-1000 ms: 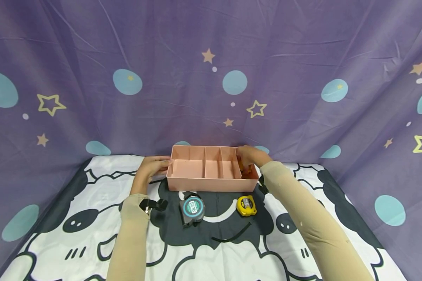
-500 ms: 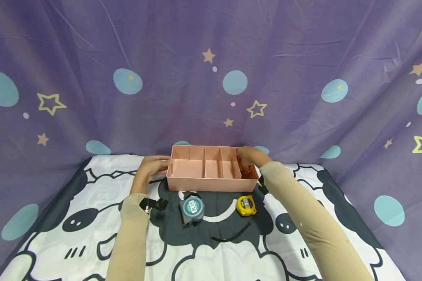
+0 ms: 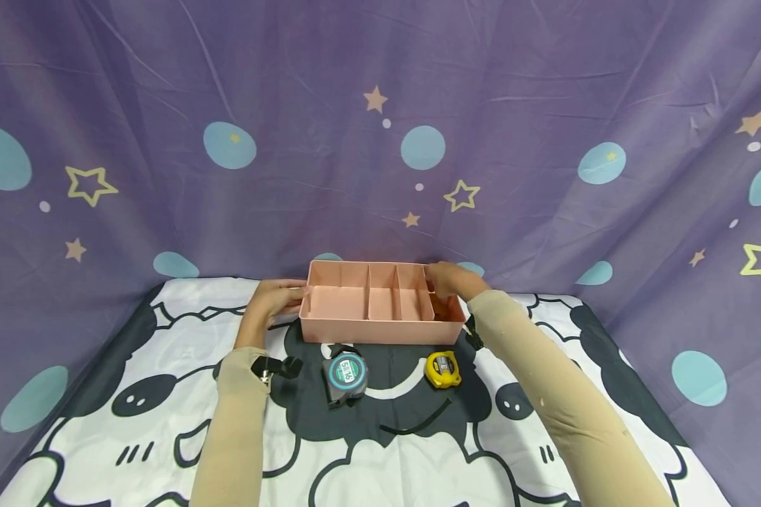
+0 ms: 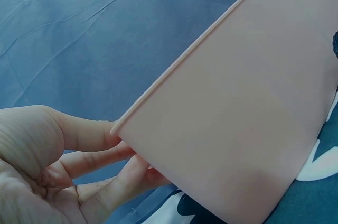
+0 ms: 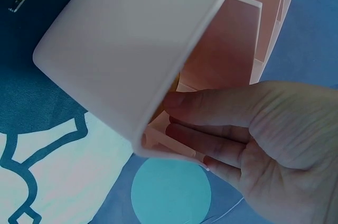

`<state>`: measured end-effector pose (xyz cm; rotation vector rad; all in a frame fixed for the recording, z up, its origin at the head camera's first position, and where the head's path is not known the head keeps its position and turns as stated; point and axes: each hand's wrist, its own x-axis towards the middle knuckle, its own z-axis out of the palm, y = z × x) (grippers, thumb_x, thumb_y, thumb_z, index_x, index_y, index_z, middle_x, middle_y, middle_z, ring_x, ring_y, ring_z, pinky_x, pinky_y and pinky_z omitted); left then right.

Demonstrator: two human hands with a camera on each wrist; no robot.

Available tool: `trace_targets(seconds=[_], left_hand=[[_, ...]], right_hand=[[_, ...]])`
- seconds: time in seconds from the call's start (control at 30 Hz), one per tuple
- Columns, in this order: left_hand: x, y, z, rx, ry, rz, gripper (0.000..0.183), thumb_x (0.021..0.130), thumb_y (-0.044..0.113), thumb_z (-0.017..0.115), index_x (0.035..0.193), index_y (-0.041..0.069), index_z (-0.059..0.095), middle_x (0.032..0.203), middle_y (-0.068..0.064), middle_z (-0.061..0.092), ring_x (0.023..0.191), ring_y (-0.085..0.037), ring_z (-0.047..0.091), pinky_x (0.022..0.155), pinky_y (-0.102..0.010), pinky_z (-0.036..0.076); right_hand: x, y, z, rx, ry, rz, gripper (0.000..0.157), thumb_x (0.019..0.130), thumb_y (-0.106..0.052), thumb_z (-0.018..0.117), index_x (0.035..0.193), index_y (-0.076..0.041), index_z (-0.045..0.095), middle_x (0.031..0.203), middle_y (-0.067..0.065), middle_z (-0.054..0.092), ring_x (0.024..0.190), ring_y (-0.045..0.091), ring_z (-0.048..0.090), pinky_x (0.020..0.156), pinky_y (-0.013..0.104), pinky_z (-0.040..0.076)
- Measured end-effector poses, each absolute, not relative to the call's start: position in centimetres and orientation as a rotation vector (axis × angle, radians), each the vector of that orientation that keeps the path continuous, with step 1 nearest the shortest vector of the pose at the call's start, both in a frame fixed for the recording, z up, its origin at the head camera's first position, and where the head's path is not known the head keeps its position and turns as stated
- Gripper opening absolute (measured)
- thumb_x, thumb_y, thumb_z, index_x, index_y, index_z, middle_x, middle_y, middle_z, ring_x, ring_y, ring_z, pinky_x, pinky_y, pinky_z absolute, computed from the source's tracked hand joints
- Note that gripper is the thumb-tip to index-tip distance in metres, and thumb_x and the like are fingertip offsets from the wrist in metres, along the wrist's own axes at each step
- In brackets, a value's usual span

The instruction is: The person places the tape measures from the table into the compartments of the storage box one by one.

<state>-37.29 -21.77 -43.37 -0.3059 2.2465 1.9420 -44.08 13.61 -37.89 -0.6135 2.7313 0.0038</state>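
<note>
A pink divided box [image 3: 380, 333] lies toward the back of the patterned cloth. My left hand [image 3: 274, 300] grips its left end, the thumb at the rim corner and the other fingers against the outside in the left wrist view. My right hand [image 3: 453, 279] reaches over the rim into the rightmost compartment. In the right wrist view its thumb [image 5: 211, 106] and fingers are extended and parted inside the box. An orange-yellow thing [image 3: 440, 306] lies in that compartment by the fingertips, mostly hidden by the hand and wall.
In front of the box lie a grey tape measure [image 3: 345, 376] with a teal dial on the left and a yellow tape measure [image 3: 442, 370] on the right. A purple curtain [image 3: 380, 141] with stars hangs close behind the box.
Less of the orange-yellow thing shows between the right fingers than before, and it looks darker and lower in the compartment. Left hand, box and tape measures stay put.
</note>
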Motion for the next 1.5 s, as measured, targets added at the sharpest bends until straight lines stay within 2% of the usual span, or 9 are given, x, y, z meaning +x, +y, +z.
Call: trace_targets(seconds=[0.23,0.57,0.9,1.1,1.2,1.3,1.4,1.5], left_hand=[[-37.3,-21.6,-43.4,-0.296,2.242,1.953,0.050,0.099,0.013,0.066,0.144,-0.003,0.054,0.137,-0.024,0.060,0.103,-0.015,0.074,0.090,-0.027,0.061],[-37.2,-21.4,-43.3,-0.312,2.256,1.939,0.048,0.099,0.013,0.067,0.143,-0.003,0.056,0.136,-0.024,0.062,0.097,-0.011,0.074,0.090,-0.027,0.061],[-37.2,-21.4,-42.9,-0.297,2.294,1.888,0.048,0.098,0.011,0.067,0.143,-0.002,0.056,0.137,-0.025,0.062,0.101,-0.014,0.074,0.086,-0.024,0.062],[-37.1,-21.5,-42.6,-0.235,2.312,1.846,0.049,0.098,0.010,0.066,0.144,-0.004,0.054,0.140,-0.028,0.059,0.108,-0.019,0.072,0.089,-0.027,0.062],[-37.1,-21.6,-42.5,-0.204,2.322,1.838,0.049,0.097,0.008,0.067,0.143,-0.005,0.055,0.140,-0.029,0.058,0.106,-0.019,0.073,0.088,-0.027,0.063],[-37.0,-21.7,-42.4,-0.181,2.343,1.829,0.050,0.097,0.008,0.068,0.143,-0.005,0.055,0.139,-0.029,0.059,0.098,-0.015,0.074,0.082,-0.023,0.064],[-37.0,-21.8,-42.5,-0.174,2.369,1.826,0.048,0.096,0.008,0.068,0.142,-0.005,0.056,0.139,-0.029,0.059,0.099,-0.017,0.074,0.079,-0.020,0.063],[-36.9,-21.9,-42.4,-0.175,2.391,1.813,0.047,0.097,0.007,0.066,0.141,-0.004,0.057,0.139,-0.028,0.060,0.108,-0.023,0.073,0.085,-0.024,0.063]], right_hand=[[-44.1,13.6,-38.2,-0.588,2.723,0.011,0.047,0.081,0.016,0.061,0.123,-0.005,0.067,0.086,0.003,0.056,0.074,0.019,0.051,0.053,0.022,0.041],[-43.5,13.6,-38.0,-0.546,2.723,-0.046,0.049,0.080,0.017,0.064,0.123,-0.006,0.067,0.095,0.006,0.061,0.081,0.021,0.055,0.061,0.022,0.049],[-43.5,13.7,-38.1,-0.550,2.733,-0.026,0.054,0.080,0.016,0.064,0.129,-0.006,0.065,0.102,0.008,0.066,0.084,0.022,0.057,0.067,0.025,0.057],[-43.5,13.7,-38.1,-0.568,2.727,-0.035,0.056,0.079,0.018,0.064,0.130,-0.005,0.064,0.101,0.009,0.067,0.084,0.023,0.057,0.070,0.027,0.060],[-43.5,13.7,-37.9,-0.587,2.716,-0.039,0.057,0.078,0.017,0.065,0.130,-0.005,0.064,0.102,0.008,0.067,0.085,0.022,0.057,0.068,0.025,0.058],[-43.6,13.7,-37.7,-0.642,2.700,-0.012,0.058,0.076,0.015,0.067,0.131,-0.004,0.062,0.100,0.008,0.065,0.083,0.022,0.054,0.063,0.023,0.051],[-43.8,13.6,-37.2,-0.727,2.706,0.060,0.043,0.073,0.010,0.070,0.115,-0.002,0.067,0.087,0.004,0.059,0.076,0.021,0.049,0.058,0.023,0.042],[-43.6,13.7,-36.4,-0.821,2.699,0.073,0.023,0.071,0.002,0.076,0.093,-0.003,0.068,0.075,-0.001,0.051,0.070,0.018,0.043,0.056,0.023,0.037]])
